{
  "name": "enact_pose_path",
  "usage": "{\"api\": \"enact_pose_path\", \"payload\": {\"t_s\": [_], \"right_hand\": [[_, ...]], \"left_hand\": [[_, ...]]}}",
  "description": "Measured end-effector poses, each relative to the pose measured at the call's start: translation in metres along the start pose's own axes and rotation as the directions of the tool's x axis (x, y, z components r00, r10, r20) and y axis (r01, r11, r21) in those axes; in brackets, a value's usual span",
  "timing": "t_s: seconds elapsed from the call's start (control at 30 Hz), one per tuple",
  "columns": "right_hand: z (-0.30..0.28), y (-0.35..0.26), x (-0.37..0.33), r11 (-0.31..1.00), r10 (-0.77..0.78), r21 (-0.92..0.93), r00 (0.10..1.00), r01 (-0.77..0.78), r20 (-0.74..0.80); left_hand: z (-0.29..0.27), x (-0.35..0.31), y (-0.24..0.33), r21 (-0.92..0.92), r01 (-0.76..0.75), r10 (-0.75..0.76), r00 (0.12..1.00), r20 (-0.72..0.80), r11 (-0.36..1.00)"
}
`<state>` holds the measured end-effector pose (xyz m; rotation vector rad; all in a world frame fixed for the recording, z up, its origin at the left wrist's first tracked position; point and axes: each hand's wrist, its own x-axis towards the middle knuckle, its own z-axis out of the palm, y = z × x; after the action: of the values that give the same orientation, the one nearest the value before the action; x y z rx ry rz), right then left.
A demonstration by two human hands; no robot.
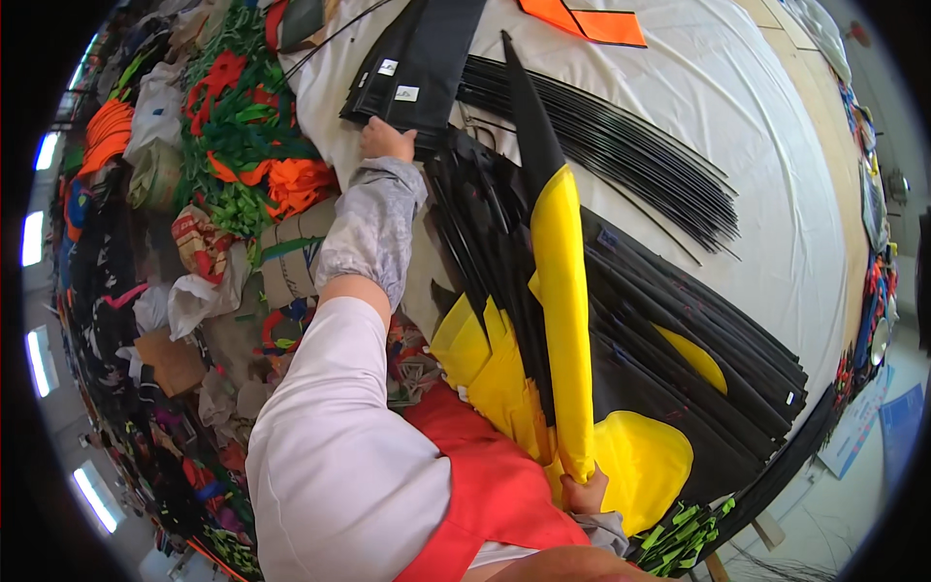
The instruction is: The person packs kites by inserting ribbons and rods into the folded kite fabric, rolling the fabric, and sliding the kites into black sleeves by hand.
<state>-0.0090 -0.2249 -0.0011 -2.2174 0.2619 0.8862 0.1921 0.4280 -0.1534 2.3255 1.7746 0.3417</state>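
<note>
Tapering yellow-and-black folded fabric (561, 291), creased lengthwise.

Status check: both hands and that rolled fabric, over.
Left hand reaching onto flat black fabric sleeves. Right hand gripping base of long rolled yellow-and-black fabric piece. Thin black rods fanned beside it on white table cover.

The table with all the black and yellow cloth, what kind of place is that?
Probably a sewing or kite-making workshop. A white-covered work table holds stacked black and yellow fabric pieces and a bundle of thin black rods. Heaps of colourful fabric scraps lie beside it.
</note>
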Motion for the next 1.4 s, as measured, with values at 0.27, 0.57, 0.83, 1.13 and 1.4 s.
{"api": "enact_pose_path", "payload": {"t_s": [0.27, 0.57, 0.83, 1.13, 1.4], "right_hand": [[-0.022, 0.015, -0.024, 0.959, -0.134, -0.255, 0.991, 0.125, -0.019], [-0.043, 0.079, -0.078, 0.844, -0.34, -0.469, 0.936, 0.259, -0.094], [-0.06, 0.126, -0.142, 0.778, -0.472, -0.595, 0.813, 0.203, -0.34], [-0.032, 0.091, -0.142, 0.939, -0.056, 0.343, 0.976, -0.02, 0.211], [0.021, -0.033, -0.003, 0.92, -0.263, 0.33, 0.957, 0.211, 0.12]], "left_hand": [[-0.002, 0.067, -0.024, 0.062, -0.123, 0.116, 0.988, 0.107, 0.991], [-0.063, 0.077, 0.048, -0.971, 0.222, 0.302, 0.923, 0.237, 0.084], [-0.094, -0.042, 0.093, -0.631, -0.524, 0.334, 0.851, -0.405, 0.572], [-0.13, -0.271, 0.065, -0.762, -0.532, 0.72, 0.682, -0.127, 0.369], [-0.149, -0.411, 0.012, -0.657, -0.649, 0.873, 0.487, 0.029, 0.383]]}}
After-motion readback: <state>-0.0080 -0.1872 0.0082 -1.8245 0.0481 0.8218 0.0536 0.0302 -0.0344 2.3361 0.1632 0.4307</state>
